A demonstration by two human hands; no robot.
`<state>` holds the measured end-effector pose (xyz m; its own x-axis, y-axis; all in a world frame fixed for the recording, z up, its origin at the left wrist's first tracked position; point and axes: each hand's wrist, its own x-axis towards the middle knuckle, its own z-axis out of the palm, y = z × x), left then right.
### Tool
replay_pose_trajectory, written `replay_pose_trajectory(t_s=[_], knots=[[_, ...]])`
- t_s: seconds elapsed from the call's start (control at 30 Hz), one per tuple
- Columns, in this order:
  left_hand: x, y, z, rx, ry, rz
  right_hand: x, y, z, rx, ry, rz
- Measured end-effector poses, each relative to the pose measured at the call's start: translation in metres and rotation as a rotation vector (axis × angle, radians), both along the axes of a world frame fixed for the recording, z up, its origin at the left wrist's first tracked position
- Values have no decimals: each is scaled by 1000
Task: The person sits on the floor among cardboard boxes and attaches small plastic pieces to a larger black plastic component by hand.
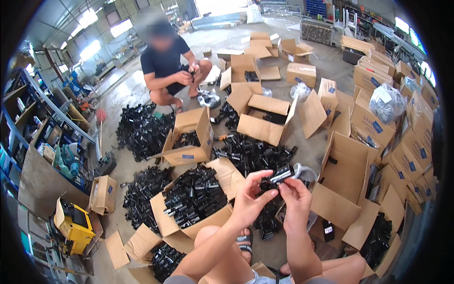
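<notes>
Both my hands are raised over the piles in front of me. My left hand (255, 194) grips a small black part with a shiny face (283, 174) between thumb and fingers. My right hand (295, 194) pinches the same part from the other side, its fingers closed at the near end. The exact kind of part cannot be made out. Below and beyond my hands lies a heap of similar black parts (255, 154). To the left, an open cardboard box (163, 213) is filled with more of them.
A co-worker (165, 61) squats at the far left, handling a small dark thing. More black parts (142, 130) lie heaped on the floor. A deep open carton (343, 175) stands at my right, before stacked cartons (373, 113). A yellow machine (75, 229) stands at left.
</notes>
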<state>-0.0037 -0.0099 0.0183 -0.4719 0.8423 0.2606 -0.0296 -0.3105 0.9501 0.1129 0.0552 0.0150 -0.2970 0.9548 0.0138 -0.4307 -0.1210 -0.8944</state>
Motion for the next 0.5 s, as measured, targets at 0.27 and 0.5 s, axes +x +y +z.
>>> replay_pose_trajectory(t_s=[0.27,0.5], knots=[[12,12,-3,-7,-55,-55,9,13,-19,185,-128,-111],[29,27,-8,-39,34,-49,20,25,-27,176,-93,-199]])
